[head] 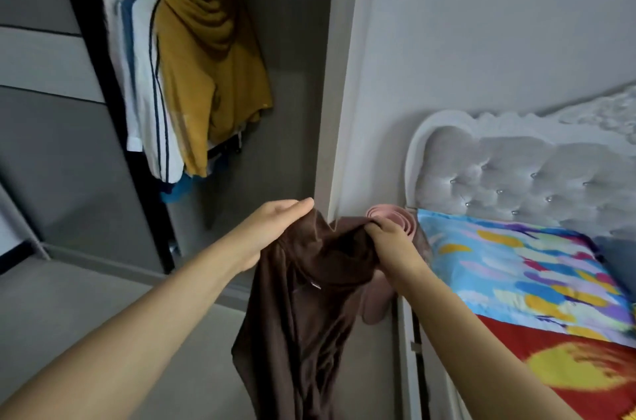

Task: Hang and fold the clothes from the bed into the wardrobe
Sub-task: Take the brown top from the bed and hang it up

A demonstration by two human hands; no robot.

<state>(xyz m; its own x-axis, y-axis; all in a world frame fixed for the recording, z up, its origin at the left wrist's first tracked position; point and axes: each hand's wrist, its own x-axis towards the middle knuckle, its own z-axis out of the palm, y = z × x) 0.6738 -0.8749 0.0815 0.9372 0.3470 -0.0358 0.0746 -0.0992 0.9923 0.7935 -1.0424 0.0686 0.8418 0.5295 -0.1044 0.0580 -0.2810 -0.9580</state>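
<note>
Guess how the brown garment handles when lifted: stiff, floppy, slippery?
Likely floppy: the brown garment hangs in loose folds below the left hand and right hand. Probably light, since it bunches easily in each grip. Its slight sheen hints it may slide.

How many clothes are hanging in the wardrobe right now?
3 that I can tell apart: a white garment at far left, a white jacket with navy stripes beside it, then a mustard hoodie on the right. Blue fabric below suggests more hidden behind.
</note>
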